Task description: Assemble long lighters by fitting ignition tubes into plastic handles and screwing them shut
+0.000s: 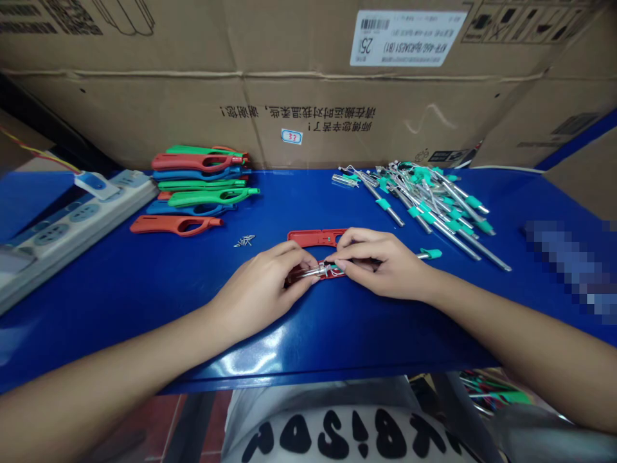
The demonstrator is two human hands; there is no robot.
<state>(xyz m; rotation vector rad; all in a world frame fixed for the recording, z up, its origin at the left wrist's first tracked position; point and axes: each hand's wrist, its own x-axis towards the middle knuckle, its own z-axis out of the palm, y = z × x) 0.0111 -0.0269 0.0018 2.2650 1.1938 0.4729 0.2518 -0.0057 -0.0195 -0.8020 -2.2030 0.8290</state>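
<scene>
In the head view, my left hand is closed round the left end of a red lighter casing half, where a shiny cylindrical part lies. My right hand pinches at the thin wires and green part of the lighter insert in that half. The insert's tube passes under my right hand, and a green tip comes out beyond it. Just behind lies the other red casing half, hollow side up, its right end partly covered by my right fingers. What the fingertips press on is partly hidden.
Red, blue and green lighter casings are stacked at the back left. Small screws lie nearer. A pile of metal lighter tubes with green parts is at the back right. A power strip runs along the left; cardboard stands behind.
</scene>
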